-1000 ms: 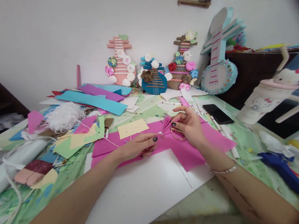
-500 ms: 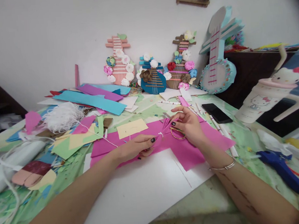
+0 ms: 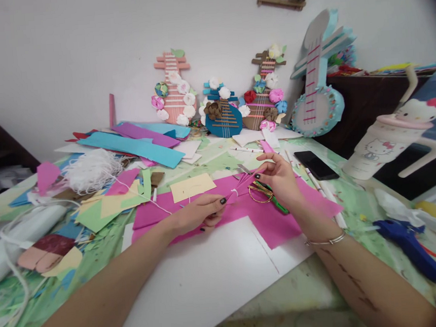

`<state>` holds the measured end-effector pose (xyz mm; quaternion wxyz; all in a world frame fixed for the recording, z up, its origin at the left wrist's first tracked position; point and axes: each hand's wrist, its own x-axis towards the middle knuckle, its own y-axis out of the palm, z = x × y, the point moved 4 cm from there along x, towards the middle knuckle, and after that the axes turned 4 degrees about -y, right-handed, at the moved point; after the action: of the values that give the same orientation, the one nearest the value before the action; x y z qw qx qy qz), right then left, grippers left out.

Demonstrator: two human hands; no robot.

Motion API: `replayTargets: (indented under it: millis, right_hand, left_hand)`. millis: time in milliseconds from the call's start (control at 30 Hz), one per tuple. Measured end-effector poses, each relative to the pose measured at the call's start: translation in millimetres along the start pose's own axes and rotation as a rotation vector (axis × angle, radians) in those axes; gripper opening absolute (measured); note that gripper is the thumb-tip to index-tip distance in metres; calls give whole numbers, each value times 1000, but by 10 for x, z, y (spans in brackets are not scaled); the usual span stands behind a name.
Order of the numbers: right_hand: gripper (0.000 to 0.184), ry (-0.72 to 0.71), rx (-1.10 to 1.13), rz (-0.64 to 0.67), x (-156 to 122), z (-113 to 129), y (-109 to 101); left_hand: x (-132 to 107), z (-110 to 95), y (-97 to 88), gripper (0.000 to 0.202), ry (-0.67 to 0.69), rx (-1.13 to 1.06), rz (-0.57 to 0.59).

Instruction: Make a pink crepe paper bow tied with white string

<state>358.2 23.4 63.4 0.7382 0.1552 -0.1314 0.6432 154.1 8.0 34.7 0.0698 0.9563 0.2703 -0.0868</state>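
Note:
A narrow gathered piece of magenta paper (image 3: 243,183) stretches between my hands, with a small white string tie (image 3: 235,192) around it. My left hand (image 3: 196,214) pinches its left end between thumb and fingers. At the other end, the thumb and index finger of my right hand (image 3: 281,182) are closed on the paper, the other fingers bent above. Under the right hand lie gold-handled scissors (image 3: 260,198) and a green-handled tool (image 3: 280,206), partly hidden. A larger magenta sheet (image 3: 277,227) is spread below, over a white board (image 3: 182,283).
A ball of white yarn (image 3: 91,170) and paper scraps (image 3: 109,203) lie at left. To the right are a phone (image 3: 316,164), a tumbler (image 3: 388,143) and a blue glue gun (image 3: 414,250). Decorated paper instruments (image 3: 223,117) stand along the wall.
My right hand has shifted slightly right and up, drawing the magenta piece longer and thinner. The green-handled tool beneath it has come into view. My left hand has hardly moved.

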Motion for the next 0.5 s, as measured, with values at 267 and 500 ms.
replayTargets:
  millis: [267,500]
  right_hand:
    - [36,-75,-85,-4,-52,60,90]
    - [31,-64,-82,4,-57,75,90]
  left_hand:
    - [44,-13,-7,25,20,63,-44]
    - [68,-35,-1,22,67,206,-80]
